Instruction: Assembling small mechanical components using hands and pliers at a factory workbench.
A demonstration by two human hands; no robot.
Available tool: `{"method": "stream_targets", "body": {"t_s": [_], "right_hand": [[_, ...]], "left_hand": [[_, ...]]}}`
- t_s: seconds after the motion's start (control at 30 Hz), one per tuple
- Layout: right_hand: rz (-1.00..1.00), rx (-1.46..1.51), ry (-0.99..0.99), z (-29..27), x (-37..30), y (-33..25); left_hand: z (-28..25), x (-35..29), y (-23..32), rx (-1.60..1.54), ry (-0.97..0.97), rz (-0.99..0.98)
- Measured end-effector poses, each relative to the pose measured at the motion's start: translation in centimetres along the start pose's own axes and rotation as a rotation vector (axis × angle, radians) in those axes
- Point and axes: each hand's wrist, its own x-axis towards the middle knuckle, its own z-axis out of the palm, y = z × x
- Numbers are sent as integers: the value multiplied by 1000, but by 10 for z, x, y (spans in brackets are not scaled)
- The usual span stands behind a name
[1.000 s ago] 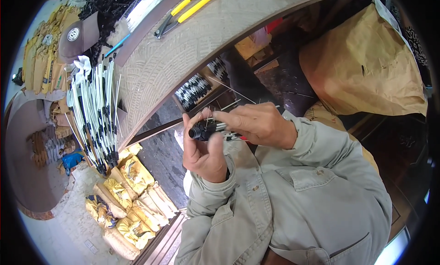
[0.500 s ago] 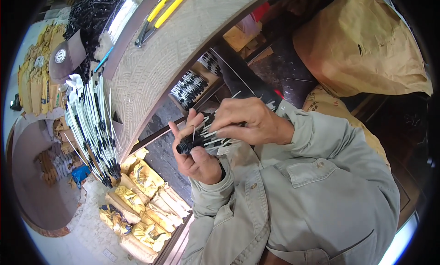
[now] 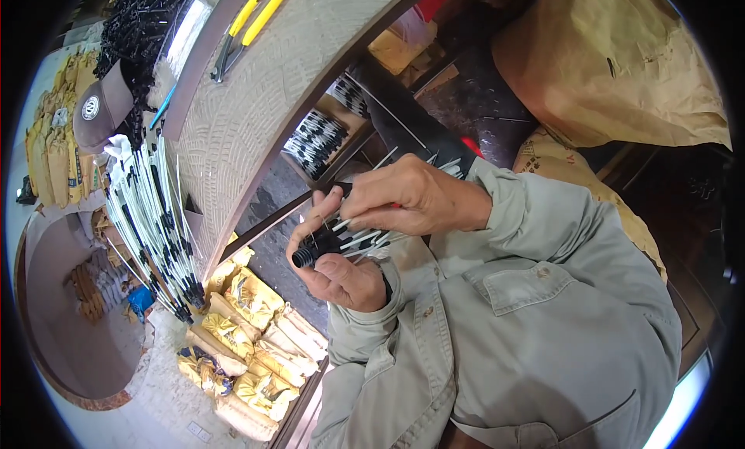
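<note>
In front of my chest, my left hand (image 3: pixel 345 282) is closed around a black piece with a ribbed, thread-like round end (image 3: pixel 306 253). Its thumb presses from below, and its forefinger reaches up beside my right hand. Thin white sticks (image 3: pixel 363 241) fan out from the black part toward my body. My right hand (image 3: pixel 423 197) is closed in a pinch over these sticks, just to the right of the left hand. Exactly what lies between its fingertips is hidden. A few stick ends poke out behind the right hand.
A curved tabletop (image 3: pixel 256 100) carries yellow-handled pliers (image 3: pixel 260 14). Left of it stand a big bundle of white and black sticks (image 3: pixel 155 224), a cap (image 3: pixel 101 111) and paper-wrapped packs (image 3: pixel 252 332). Black-and-white sticks (image 3: pixel 317 142) fill a box beyond my hands. A brown paper bag (image 3: pixel 605 76) is at right.
The whole view has shifted slightly. My left fingers, spread more before, now sit closer to the right hand. Both hands stay on the black piece and its sticks.
</note>
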Motion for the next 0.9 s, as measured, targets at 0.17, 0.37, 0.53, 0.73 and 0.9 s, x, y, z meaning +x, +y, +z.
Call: {"method": "stream_targets", "body": {"t_s": [0.17, 0.37, 0.53, 0.73, 0.9], "right_hand": [[-90, -37, -67, -3, 1, 3], [-47, -248, -83, -9, -9, -15], [386, 166, -38, -21, -15, -28], [422, 34, -104, -23, -20, -35], [222, 42, -312, -46, -7, -28]], "left_hand": [[3, 0, -1, -6, -33, 40], [6, 5, 8, 98, -93, 89], [2, 6, 10, 13, -209, 97], [1, 1, 8, 30, -196, 109], [-16, -7, 15, 92, -302, 106]]}}
